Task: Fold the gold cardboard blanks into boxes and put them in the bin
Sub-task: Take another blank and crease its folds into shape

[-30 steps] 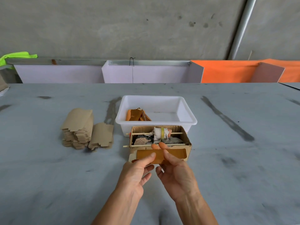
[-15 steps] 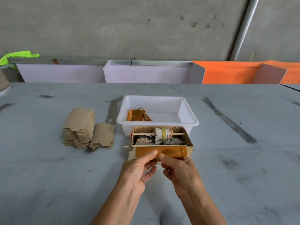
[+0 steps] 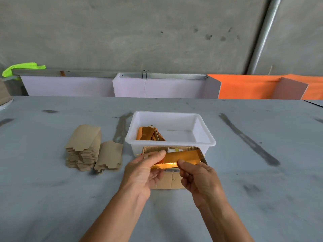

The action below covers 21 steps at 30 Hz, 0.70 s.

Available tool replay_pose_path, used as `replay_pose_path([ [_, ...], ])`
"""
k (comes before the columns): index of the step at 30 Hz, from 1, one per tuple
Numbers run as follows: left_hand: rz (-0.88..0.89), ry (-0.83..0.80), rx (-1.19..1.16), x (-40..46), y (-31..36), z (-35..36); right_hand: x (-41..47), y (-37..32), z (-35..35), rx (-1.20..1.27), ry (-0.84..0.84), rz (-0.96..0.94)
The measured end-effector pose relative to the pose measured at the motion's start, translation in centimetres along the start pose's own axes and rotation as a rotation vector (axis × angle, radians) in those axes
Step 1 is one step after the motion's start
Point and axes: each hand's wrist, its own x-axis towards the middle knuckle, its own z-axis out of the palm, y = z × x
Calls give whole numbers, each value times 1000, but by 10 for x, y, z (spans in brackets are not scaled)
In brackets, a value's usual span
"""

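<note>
Gold blank lies crosswise, pinched by left hand and right hand.

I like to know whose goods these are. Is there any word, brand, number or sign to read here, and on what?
None can be read.
Gold blank in the hands: plain foil, no print.
White bin: no label.
Stacks of blanks: plain brown.
Brown cardboard box: a faint mark on its front, too small to read.
</note>
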Motion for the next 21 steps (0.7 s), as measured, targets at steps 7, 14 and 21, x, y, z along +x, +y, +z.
replay_pose_path([
  [7, 250, 131, 273, 23, 16, 7, 24, -21, 22, 13, -66, 20],
  [14, 191, 115, 294, 53, 23, 12, 55, -24, 42, -170, -72, 4],
  [21, 65, 29, 398, 92, 41, 14, 87, -29, 56, -284, -95, 40],
])
